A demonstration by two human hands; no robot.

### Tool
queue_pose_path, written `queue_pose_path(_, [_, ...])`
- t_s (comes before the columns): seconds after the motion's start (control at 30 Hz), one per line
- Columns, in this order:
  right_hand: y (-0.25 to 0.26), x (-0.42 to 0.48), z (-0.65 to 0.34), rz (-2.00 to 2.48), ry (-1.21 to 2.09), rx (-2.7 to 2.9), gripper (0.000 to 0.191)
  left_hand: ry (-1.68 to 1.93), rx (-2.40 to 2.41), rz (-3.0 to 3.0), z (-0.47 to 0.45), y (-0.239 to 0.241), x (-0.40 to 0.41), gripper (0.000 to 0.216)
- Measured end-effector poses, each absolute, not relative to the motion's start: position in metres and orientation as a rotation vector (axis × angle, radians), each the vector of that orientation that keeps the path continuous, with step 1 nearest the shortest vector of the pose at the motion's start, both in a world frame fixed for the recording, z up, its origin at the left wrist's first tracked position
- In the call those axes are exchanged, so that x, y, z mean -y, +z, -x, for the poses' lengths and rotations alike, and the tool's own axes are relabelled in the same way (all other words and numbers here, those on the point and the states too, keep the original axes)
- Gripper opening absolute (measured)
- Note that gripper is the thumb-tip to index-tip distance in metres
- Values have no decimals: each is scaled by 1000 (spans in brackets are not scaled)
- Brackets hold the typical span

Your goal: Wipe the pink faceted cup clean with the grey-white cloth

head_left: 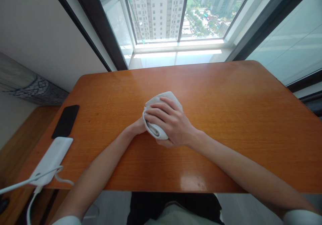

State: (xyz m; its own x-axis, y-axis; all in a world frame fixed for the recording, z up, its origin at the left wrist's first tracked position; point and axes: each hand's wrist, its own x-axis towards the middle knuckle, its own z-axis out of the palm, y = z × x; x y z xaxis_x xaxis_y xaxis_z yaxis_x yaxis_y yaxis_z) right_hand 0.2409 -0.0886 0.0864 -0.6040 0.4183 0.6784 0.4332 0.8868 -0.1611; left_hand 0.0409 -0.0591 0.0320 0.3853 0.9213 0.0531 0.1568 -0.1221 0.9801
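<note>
A folded, rolled white-grey cloth (157, 99) is held between my two hands over the middle of the wooden table. My right hand (171, 119) lies across its top, with fingers bent over it. Under and to the left of the bundle is my left hand (139, 126), mostly hidden by the cloth; only its wrist side shows clearly. The layered end of the roll faces toward me. Whether the bundle touches the tabletop, I cannot tell.
On the left of the wooden table (238, 117) lie a black phone (65, 121) and a white power bank (51, 159) with a white cable (18, 186). A window (178, 13) stands beyond the far edge. A patterned curtain (32, 84) hangs at left.
</note>
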Motion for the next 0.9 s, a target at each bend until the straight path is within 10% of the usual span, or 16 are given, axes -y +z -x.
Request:
queue_pose_path(0.37, [78, 77, -245, 632, 179, 2017, 40, 617, -690, -1557, -37, 29, 34, 41])
queue_pose_path(0.6, [43, 65, -247, 960, 1141, 1185, 59, 623, -606, -1404, -33, 25, 29, 98])
queue_pose_path(0.9, [39, 62, -241, 901, 1257, 1107, 57, 645, -549, -1347, -31, 19, 28, 97])
